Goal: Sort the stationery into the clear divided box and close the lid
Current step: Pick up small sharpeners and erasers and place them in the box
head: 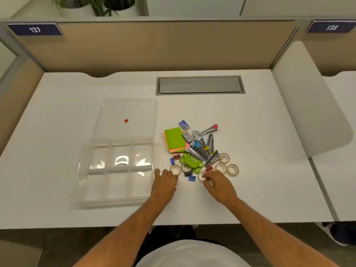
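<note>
The clear divided box (82, 170) sits open on the white desk, left of centre, its compartments holding nothing. Its clear lid (138, 112), marked with a red dot, lies flat behind it. A pile of stationery lies to the right: green sticky notes (174, 138), several staplers (198, 149), a green hole punch (191, 162), small sharpeners (191, 178) and several tape rolls (233, 169). My left hand (164, 183) touches a tape roll (175, 169) with its fingertips. My right hand (218, 183) pinches another tape roll (201, 175) at the pile's near edge.
A grey cable-tray cover (200, 85) is set into the desk at the back. Beige partition panels (154, 45) wall the desk behind and at the sides. A white divider (308, 97) stands at the right. The desk's front edge (173, 225) lies near my body.
</note>
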### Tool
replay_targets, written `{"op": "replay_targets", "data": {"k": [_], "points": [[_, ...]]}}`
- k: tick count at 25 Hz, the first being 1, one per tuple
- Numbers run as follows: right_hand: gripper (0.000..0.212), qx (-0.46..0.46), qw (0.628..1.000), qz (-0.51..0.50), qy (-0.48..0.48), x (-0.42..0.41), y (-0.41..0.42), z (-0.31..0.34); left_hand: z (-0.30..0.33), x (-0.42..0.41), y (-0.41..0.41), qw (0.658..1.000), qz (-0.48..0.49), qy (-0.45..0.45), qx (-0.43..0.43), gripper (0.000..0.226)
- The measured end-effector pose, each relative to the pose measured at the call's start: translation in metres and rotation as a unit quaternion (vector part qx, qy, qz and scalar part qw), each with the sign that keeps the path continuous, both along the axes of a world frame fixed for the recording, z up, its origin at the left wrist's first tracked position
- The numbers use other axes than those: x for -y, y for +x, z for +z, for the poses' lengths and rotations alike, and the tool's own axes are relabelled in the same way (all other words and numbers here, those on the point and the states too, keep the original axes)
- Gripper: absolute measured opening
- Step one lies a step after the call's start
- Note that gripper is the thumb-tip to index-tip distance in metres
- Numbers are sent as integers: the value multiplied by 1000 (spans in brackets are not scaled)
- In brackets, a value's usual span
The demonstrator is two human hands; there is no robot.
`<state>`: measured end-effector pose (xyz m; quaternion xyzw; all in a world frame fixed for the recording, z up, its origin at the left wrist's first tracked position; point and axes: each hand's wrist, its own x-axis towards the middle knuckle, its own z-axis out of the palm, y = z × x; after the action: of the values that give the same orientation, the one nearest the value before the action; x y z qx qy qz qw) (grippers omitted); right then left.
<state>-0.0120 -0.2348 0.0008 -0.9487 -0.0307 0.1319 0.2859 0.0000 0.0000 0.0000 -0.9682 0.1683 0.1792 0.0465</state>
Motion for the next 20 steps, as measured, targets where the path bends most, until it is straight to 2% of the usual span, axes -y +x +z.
{"op": "replay_targets", "data": {"k": [4, 8, 14, 20], "points": [[22, 13, 996, 69, -55, -18, 11, -6, 1, 2, -4, 999, 12, -20, 29, 21], [29, 23, 990, 97, -102, -35, 22, -13, 9, -7, -9, 987, 71, -126, 69, 22], [28, 0, 982, 126, -142, -54, 25, -18, 17, -28, -9, 977, 125, -168, 36, 34], [23, 42, 993, 99, -56, -54, 29, -10, 24, -30, -5, 967, 134, -212, 37, 38]]}}
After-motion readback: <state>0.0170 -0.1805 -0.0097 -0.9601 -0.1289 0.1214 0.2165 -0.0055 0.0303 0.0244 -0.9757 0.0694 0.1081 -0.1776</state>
